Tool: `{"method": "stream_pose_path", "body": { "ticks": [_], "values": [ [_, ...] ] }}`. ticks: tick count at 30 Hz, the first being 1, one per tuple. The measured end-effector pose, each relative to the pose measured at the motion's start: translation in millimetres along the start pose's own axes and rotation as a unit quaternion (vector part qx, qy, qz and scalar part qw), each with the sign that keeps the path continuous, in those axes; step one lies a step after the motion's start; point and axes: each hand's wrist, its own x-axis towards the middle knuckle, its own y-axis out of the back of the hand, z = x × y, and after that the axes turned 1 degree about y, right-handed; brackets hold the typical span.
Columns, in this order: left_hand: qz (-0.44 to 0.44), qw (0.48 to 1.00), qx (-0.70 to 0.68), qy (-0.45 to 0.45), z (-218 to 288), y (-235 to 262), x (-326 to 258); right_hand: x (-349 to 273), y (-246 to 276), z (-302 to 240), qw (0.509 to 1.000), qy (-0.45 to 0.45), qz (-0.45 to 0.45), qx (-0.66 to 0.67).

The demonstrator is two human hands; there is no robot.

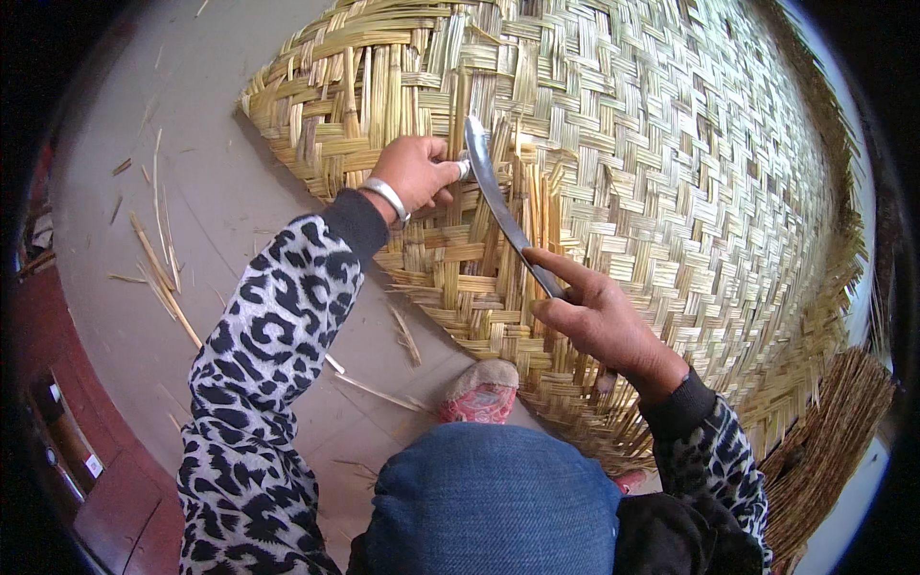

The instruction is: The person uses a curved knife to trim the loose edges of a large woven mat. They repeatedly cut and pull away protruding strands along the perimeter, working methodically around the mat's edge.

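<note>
A large woven straw mat [661,153] spreads over the floor in front of me. My right hand [609,321] is closed around the near end of a curved metal blade [500,206], its forefinger laid along it. The blade's far tip reaches up beside my left hand [419,174]. That hand is closed at the mat's left part, thumb and fingers pinched near upright straw strips [460,105]; a pale wrap covers the thumb's tip. Exactly what sits in the pinch is hidden. Between the blade and my right hand, loose strip ends [544,206] stick out of the weave.
Cut straw scraps [158,259] lie scattered over the grey floor [105,211] at left. My shoe [481,391] touches the mat's near edge. A bundle of brown stalks [834,441] rests at lower right. Dark red furniture [120,517] stands at lower left.
</note>
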Motion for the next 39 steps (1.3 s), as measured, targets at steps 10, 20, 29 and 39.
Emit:
{"method": "stream_pose_path", "body": {
  "ticks": [10,20,29,39],
  "values": [
    [0.072,0.994,-0.079,-0.032,-17.3,-10.6,-15.2,11.0,-1.5,-17.3,0.966,0.024,0.006,-0.256],
    [0.077,0.940,-0.328,0.046,-23.3,-15.4,-18.3,50.3,-38.3,-6.9,0.945,0.113,0.126,-0.281],
    [0.068,0.936,-0.314,0.147,-11.4,-24.4,-44.3,81.0,-37.3,-7.7,0.935,0.097,0.141,-0.310],
    [0.068,0.993,-0.069,0.062,-15.0,-0.5,-11.3,76.0,-28.1,-18.2,0.919,0.073,0.118,-0.369]
  ]
}}
